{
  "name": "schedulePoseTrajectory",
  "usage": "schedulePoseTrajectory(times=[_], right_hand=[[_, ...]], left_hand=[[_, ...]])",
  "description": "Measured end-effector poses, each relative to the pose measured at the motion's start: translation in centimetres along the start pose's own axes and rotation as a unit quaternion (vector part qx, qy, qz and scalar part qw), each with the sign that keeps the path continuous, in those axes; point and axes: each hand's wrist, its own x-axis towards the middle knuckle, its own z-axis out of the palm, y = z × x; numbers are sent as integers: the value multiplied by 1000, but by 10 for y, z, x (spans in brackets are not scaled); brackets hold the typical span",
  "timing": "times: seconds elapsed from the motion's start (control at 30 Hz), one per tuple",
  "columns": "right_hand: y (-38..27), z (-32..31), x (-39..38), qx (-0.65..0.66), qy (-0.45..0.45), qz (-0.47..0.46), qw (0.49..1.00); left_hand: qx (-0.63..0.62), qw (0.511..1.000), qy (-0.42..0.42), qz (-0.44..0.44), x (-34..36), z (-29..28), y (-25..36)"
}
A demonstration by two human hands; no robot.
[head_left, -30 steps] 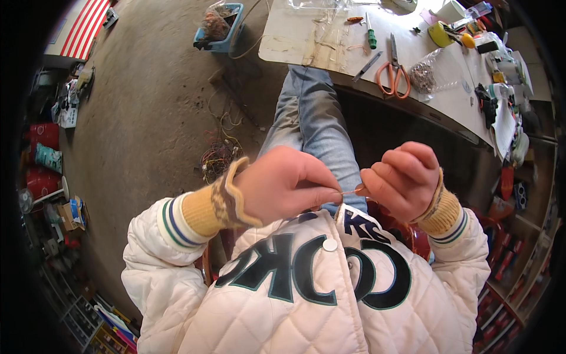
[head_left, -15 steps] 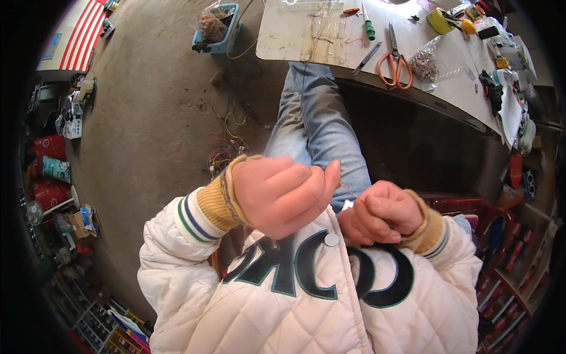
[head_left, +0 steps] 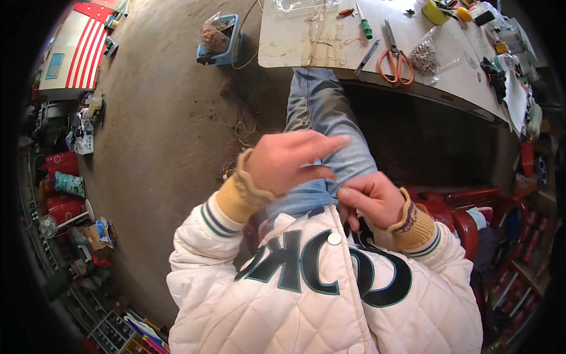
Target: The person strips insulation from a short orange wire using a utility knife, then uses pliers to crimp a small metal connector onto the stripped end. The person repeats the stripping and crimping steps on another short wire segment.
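Note:
Above my lap, my left hand (head_left: 292, 159) is open, slightly blurred, its forefinger stretched out and its thumb apart from it. I see nothing between those fingers. To its right and a little nearer, my right hand (head_left: 375, 198) is closed in a pinch, thumb against curled fingers; whatever it grips is hidden or too small to make out. The two hands are apart. Below them are my blue jeans (head_left: 348, 156) and the white quilted jacket (head_left: 283, 321) I wear.
Ahead stands a white table (head_left: 280, 41) with orange-handled scissors (head_left: 395, 62), a utility knife (head_left: 367, 57), a green-handled screwdriver (head_left: 366, 26) and a clear bag (head_left: 429, 58) of small brownish pieces. A blue basket (head_left: 233, 54) and loose wires (head_left: 242, 130) lie on the floor.
A thin wire-like strand stretched between both hands before; it no longer shows. My left hand has opened and moved up and away from the right. The view has shifted slightly.

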Motion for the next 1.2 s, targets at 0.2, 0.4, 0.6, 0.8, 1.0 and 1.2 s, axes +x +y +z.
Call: schedulePoseTrajectory(times=[0.2,0.4,0.6,0.8,1.0,1.2], right_hand=[[-15,-36,15,-655,107,-379,645],[-28,-45,22,-706,71,-445,546],[-35,-48,22,-731,72,-458,501],[-38,-52,26,-672,78,-463,573],[-38,-54,28,-670,89,-442,590],[-41,-52,22,-709,115,-519,463]], left_hand=[[-392,836,-87,-374,-11,-16,-21],[-507,729,-239,-392,3,4,-9],[-504,697,-281,-426,14,-4,-1],[-507,690,-234,-459,15,-4,-1],[-517,680,-226,-469,15,-4,-6],[-568,623,-246,-479,15,-9,-13]])
